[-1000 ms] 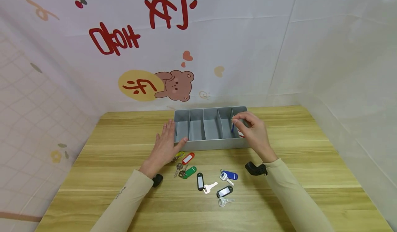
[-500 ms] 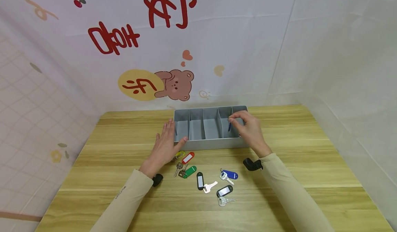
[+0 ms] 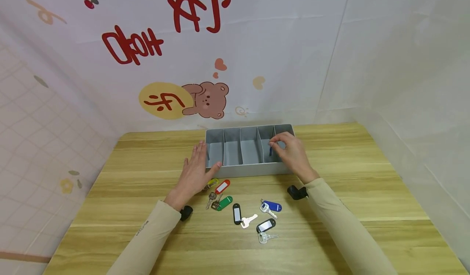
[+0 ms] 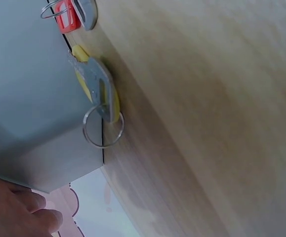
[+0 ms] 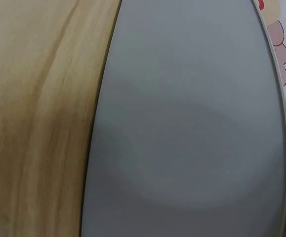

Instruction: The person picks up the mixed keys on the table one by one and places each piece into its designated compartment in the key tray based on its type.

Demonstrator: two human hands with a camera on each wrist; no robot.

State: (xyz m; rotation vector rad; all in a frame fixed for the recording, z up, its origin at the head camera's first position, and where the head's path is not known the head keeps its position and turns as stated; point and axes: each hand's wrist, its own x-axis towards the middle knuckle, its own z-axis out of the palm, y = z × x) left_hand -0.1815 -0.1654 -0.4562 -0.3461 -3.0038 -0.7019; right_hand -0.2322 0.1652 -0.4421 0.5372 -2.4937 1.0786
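The grey divided box [image 3: 249,170] stands at the back of the table. My right hand [image 3: 292,154] reaches over its right part and pinches a small dark blue key tag [image 3: 270,151], which hangs down within the second compartment from the right. My left hand [image 3: 193,172] rests with straight fingers on the box's left end, thumb at the front rim. Just in front of the box lie a yellow key tag [image 3: 212,182], a red key tag [image 3: 222,187] and a green key tag [image 3: 225,203], with keys. In the left wrist view, a key overlaps the yellow tag [image 4: 114,101].
Nearer the front of the wooden table [image 3: 220,254] lie a blue key tag [image 3: 272,206] with a key, a black-rimmed tag [image 3: 237,214] with a key [image 3: 249,221], and another black-rimmed tag [image 3: 266,225] with a key [image 3: 267,237]. A printed white cloth [image 3: 293,63] hangs behind.
My right hand has moved left with the blue key tag, from beside the rightmost compartment to over the one next to it. The left hand has stayed on the box.
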